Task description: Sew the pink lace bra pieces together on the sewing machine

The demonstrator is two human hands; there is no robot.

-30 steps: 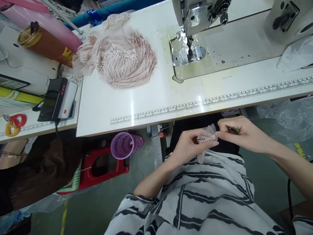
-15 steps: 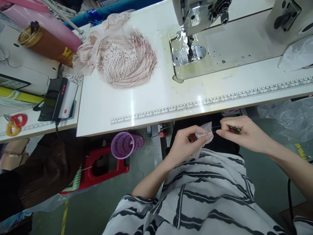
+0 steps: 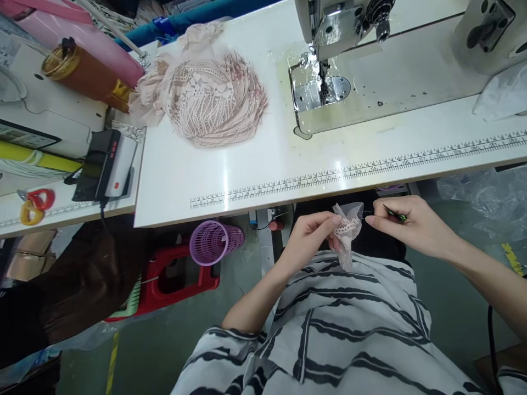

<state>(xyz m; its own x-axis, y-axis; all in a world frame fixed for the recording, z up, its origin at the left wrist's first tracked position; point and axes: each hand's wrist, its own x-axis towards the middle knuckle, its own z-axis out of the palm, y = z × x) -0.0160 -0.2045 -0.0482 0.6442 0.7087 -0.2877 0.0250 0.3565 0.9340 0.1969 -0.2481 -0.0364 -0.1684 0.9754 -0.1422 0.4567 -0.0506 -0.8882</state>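
Note:
My left hand [image 3: 310, 238] pinches a small piece of pale pink lace [image 3: 347, 229] over my lap, just below the table's front edge. My right hand [image 3: 405, 222] is closed beside it, holding a small green-handled tool [image 3: 394, 214] whose tip points at the lace. A thin thread seems to run between the lace and my right fingers. A heap of the same pink lace [image 3: 209, 93] lies on the white sewing table [image 3: 263, 159], left of the sewing machine [image 3: 370, 33].
A printed ruler [image 3: 354, 171] runs along the table's front edge. A purple mesh basket [image 3: 214, 241] and a red stool [image 3: 173, 280] stand under the table. On the left bench lie a black-and-white device [image 3: 107, 167], red and yellow scissors [image 3: 33, 203] and a brown cone [image 3: 82, 74].
The lace has turned in my left fingers and now hangs down more. My right hand has drawn slightly away from it to the right, with a thread showing between them.

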